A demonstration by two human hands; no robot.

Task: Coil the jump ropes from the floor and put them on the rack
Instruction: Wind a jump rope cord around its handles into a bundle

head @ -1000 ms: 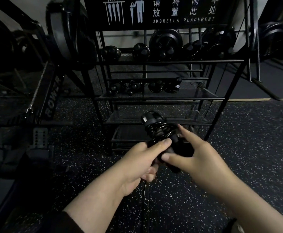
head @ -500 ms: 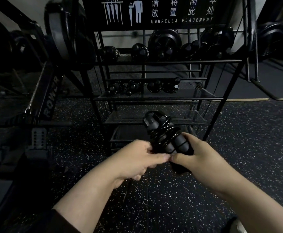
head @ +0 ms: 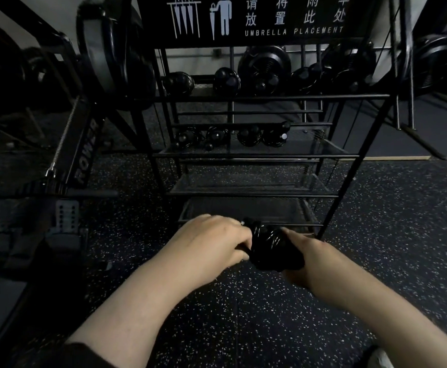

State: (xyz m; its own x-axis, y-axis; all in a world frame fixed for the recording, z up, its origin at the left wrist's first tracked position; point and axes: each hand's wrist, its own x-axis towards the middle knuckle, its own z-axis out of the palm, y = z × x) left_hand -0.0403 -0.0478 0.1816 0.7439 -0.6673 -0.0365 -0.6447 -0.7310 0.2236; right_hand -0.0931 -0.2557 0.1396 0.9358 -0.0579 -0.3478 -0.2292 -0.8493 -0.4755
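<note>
Two bare hands at centre frame, both on one coiled black jump rope bundle (head: 272, 245). Left hand (head: 211, 243) knuckles up, fingers curled onto the bundle's left side, grasping it. Right hand (head: 310, 258) wrapped around the bundle's right and lower end, thumb along the top, also grasping. Bundle held above the black speckled rubber floor (head: 392, 235), just in front of the lowest mesh shelf of the black metal wire rack (head: 243, 193). Glossy loops of cord visible across the bundle's middle; handles too dark to separate.

Four other coiled black rope bundles (head: 230, 135) in a row on the second mesh shelf from the top. Round black weights (head: 226, 81) on the top shelf. White-on-black sign reading "UMBRELLA PLACEMENT" (head: 294, 31) across the rack's head. Black rowing machine rail marked "ROWER" (head: 85, 155) slanting at left, beside the rack.
</note>
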